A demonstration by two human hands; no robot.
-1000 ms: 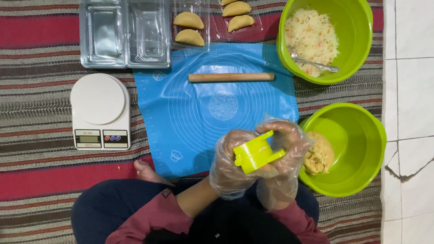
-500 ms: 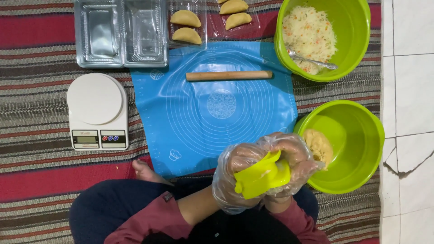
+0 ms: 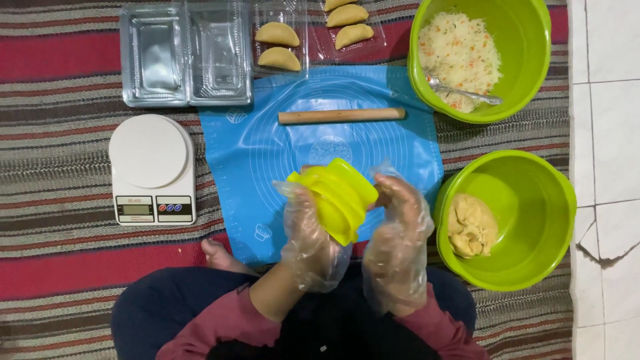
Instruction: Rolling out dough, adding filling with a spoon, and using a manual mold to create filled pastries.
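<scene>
White kitchen scale (image 3: 153, 168): a flat plastic scale with a round plate, lying on the striped red and grey woven rug (image 3: 60, 260) at the far left, touched by no hand.
Clear plastic trays (image 3: 187, 53): two empty ones side by side at the top left; just to their right, further clear trays hold folded half-moon pastries (image 3: 279, 45).
Blue silicone rolling mat (image 3: 267, 143): it lies flat in the middle, and a wooden rolling pin (image 3: 341, 115) rests across its upper part.
Left hand (image 3: 308, 230): in a thin clear plastic glove, closed around the left side and underside of the mould.
Yellow-green plastic folding pastry mould (image 3: 337, 197): held in the air above the near edge of the mat, between the two hands, folded shut and tilted. It looks smooth and shiny, with a rounded rim in ridges. It is probably light and stiff; against the gloves it may be slippery, so a hold on the two outer halves near the rim seems safest.
Right hand (image 3: 399, 227): also gloved, with the fingers pressed on the right side of the mould.
Upper lime-green plastic bowl (image 3: 527, 73): it contains white shredded filling with orange bits and a metal spoon (image 3: 467, 92).
Lower lime-green plastic bowl (image 3: 527, 200): it stands just right of the hands and contains a lump of pale yellow dough (image 3: 471, 225), which is likely soft and sticky.
</scene>
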